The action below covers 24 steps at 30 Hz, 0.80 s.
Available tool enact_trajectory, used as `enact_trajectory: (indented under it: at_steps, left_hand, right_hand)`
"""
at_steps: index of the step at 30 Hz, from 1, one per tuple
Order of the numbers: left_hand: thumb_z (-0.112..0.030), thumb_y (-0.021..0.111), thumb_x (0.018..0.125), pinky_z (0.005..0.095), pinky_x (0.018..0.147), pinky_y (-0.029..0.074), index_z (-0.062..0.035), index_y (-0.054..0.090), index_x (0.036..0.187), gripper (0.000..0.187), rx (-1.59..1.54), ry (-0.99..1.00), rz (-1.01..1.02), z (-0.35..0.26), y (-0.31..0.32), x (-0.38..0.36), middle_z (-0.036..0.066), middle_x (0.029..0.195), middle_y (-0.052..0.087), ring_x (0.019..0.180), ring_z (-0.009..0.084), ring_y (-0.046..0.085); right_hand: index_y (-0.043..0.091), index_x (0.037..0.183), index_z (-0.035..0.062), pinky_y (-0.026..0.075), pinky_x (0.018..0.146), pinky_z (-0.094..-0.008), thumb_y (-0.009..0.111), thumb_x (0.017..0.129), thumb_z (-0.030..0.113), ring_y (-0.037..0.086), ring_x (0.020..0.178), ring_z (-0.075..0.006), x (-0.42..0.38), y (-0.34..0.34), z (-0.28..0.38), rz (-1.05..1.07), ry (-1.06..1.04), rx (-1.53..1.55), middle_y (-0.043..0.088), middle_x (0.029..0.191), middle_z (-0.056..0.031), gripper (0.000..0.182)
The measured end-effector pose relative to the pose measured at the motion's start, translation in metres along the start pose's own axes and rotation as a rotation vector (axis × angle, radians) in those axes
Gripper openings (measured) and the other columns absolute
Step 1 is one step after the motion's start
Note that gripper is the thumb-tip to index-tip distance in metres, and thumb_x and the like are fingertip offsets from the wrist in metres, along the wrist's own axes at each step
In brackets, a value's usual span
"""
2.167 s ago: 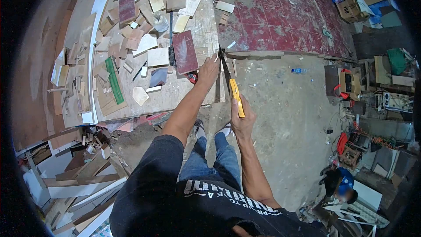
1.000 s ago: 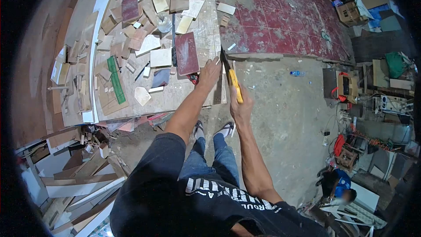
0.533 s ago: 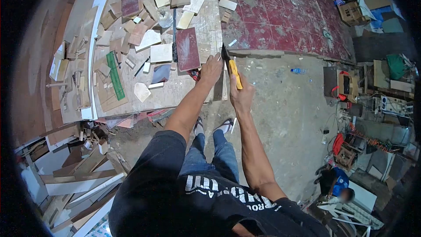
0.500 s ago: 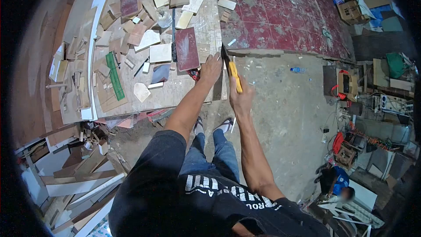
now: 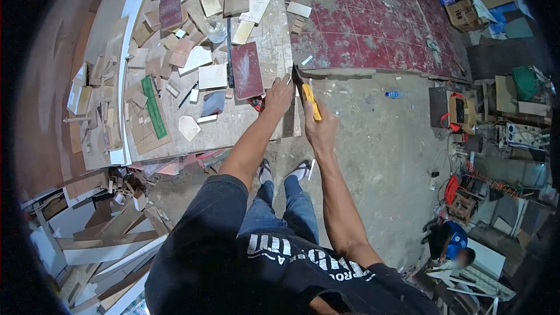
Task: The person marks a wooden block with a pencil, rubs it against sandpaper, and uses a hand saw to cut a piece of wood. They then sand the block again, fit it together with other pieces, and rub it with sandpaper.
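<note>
Offcuts: wood scraps (image 5: 175,46) litter the upper left of the frame, spread over the table (image 5: 233,125), with a green strip (image 5: 153,107) lying among them toward the left.

Dark red panel: a panel (image 5: 247,71) lies flat on the table just left of centre, its long axis running up and down the frame.

Left hand: the left hand (image 5: 279,94) is pressed palm down on the table's right edge, fingers spread and flat, gripping nothing, just beside the saw blade.

Board edge: the table's right edge (image 5: 290,118) runs up and down the frame between the two hands.

Saw: a handsaw with a yellow handle (image 5: 311,100) sits at centre frame, touching the edge just right of the left hand; its long axis slants from upper left to lower right, the dark blade tip uppermost.

Right hand: the right hand (image 5: 318,128) is closed tight round the yellow handle, below and right of the blade; it is the hand nearer the saw.

Floor: dusty concrete floor (image 5: 379,140) fills the right, a red tiled patch (image 5: 373,23) above it.

Far right: another person in a blue top (image 5: 452,242) crouches at the lower right among clutter.
</note>
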<state>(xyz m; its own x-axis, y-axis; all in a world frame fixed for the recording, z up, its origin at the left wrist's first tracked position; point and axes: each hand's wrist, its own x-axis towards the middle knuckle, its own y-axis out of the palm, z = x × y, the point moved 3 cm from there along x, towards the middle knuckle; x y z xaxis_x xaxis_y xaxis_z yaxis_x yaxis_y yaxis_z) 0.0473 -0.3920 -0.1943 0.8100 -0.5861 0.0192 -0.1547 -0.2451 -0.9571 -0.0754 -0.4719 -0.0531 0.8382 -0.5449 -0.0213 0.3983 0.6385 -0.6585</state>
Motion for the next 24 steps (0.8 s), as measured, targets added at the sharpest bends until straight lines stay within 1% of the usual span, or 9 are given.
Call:
enact_trajectory:
  at_steps: [5, 7, 8, 10, 13, 15, 20, 22, 24]
  left_hand:
    - [-0.004, 0.059, 0.081, 0.0369, 0.076, 0.059, 0.0007, 0.062, 0.107, 0.027, -0.044, 0.002, 0.01, 0.0, 0.001, 0.004, 0.013, 0.124, 0.051, 0.099, 0.0301, 0.057]
    - [-0.004, 0.059, 0.081, 0.0373, 0.076, 0.059, 0.0009, 0.062, 0.108, 0.027, -0.036, 0.003, 0.025, 0.001, 0.005, 0.003, 0.013, 0.125, 0.051, 0.1, 0.0301, 0.057]
    - [-0.003, 0.059, 0.081, 0.0376, 0.075, 0.059, 0.0014, 0.062, 0.107, 0.027, -0.049, 0.001, 0.02, 0.001, 0.007, 0.002, 0.013, 0.125, 0.051, 0.1, 0.0302, 0.057]
    - [-0.003, 0.059, 0.081, 0.038, 0.075, 0.059, 0.0018, 0.063, 0.106, 0.026, -0.059, 0.0, 0.01, 0.0, 0.003, 0.003, 0.014, 0.125, 0.05, 0.1, 0.0303, 0.057]
    - [-0.002, 0.058, 0.08, 0.0383, 0.075, 0.059, 0.0025, 0.064, 0.103, 0.024, -0.041, -0.02, 0.044, -0.001, -0.006, 0.002, 0.014, 0.125, 0.05, 0.099, 0.0308, 0.057]
    - [-0.006, 0.057, 0.085, 0.0347, 0.07, 0.06, -0.0033, 0.065, 0.101, 0.019, 0.056, 0.008, 0.016, -0.003, -0.007, 0.0, 0.009, 0.116, 0.052, 0.1, 0.026, 0.058]
    - [-0.007, 0.059, 0.083, 0.0353, 0.071, 0.06, -0.0048, 0.066, 0.1, 0.019, 0.011, -0.005, -0.043, 0.0, 0.004, 0.0, 0.009, 0.115, 0.054, 0.099, 0.0261, 0.058]
    - [-0.007, 0.059, 0.082, 0.0355, 0.071, 0.059, -0.0052, 0.066, 0.1, 0.019, 0.005, -0.009, -0.072, 0.001, 0.002, 0.005, 0.01, 0.115, 0.054, 0.099, 0.0261, 0.058]
    - [-0.006, 0.06, 0.081, 0.0395, 0.079, 0.058, 0.001, 0.063, 0.106, 0.027, -0.104, -0.017, 0.008, 0.001, 0.002, 0.003, 0.014, 0.121, 0.052, 0.097, 0.0312, 0.057]
  right_hand:
    - [0.066, 0.113, -0.0009, 0.052, 0.065, -0.0337, 0.062, 0.093, 0.021, 0.07, 0.072, -0.0246, -0.062, -0.051, 0.018, -0.099, -0.08, 0.112, 0.069, 0.083, -0.0216, 0.03]
    - [0.063, 0.112, -0.0085, 0.053, 0.064, -0.0365, 0.062, 0.092, 0.017, 0.071, 0.073, -0.0315, -0.077, -0.064, 0.023, -0.09, -0.08, 0.131, 0.068, 0.084, -0.0255, 0.033]
    - [0.063, 0.112, -0.0085, 0.053, 0.064, -0.0365, 0.062, 0.092, 0.017, 0.071, 0.073, -0.0315, -0.072, -0.06, 0.02, -0.091, -0.079, 0.132, 0.068, 0.084, -0.0255, 0.033]
    - [0.066, 0.111, -0.0024, 0.052, 0.063, -0.0342, 0.063, 0.092, 0.02, 0.07, 0.071, -0.0241, -0.045, -0.038, 0.011, -0.104, -0.125, 0.089, 0.069, 0.081, -0.0218, 0.03]
    - [0.066, 0.111, -0.0036, 0.052, 0.062, -0.0351, 0.063, 0.092, 0.021, 0.07, 0.07, -0.025, 0.004, 0.003, 0.003, -0.015, -0.068, -0.001, 0.069, 0.081, -0.0233, 0.031]
    - [0.066, 0.111, -0.0045, 0.052, 0.063, -0.0364, 0.063, 0.092, 0.021, 0.07, 0.072, -0.0268, 0.017, 0.013, 0.004, 0.005, 0.021, 0.024, 0.068, 0.082, -0.0254, 0.032]
    - [0.065, 0.115, -0.0042, 0.053, 0.074, -0.0358, 0.062, 0.092, 0.019, 0.071, 0.085, -0.0282, -0.042, -0.035, 0.017, -0.049, -0.03, 0.096, 0.069, 0.093, -0.0268, 0.033]
    - [0.063, 0.113, -0.0048, 0.052, 0.061, -0.0384, 0.063, 0.091, 0.016, 0.071, 0.073, -0.0308, -0.068, -0.057, 0.028, -0.111, -0.143, 0.078, 0.066, 0.081, -0.0268, 0.031]
    - [0.063, 0.113, -0.0047, 0.051, 0.061, -0.0389, 0.062, 0.092, 0.017, 0.07, 0.072, -0.0325, -0.067, -0.055, 0.026, -0.122, -0.145, 0.091, 0.066, 0.08, -0.0275, 0.03]
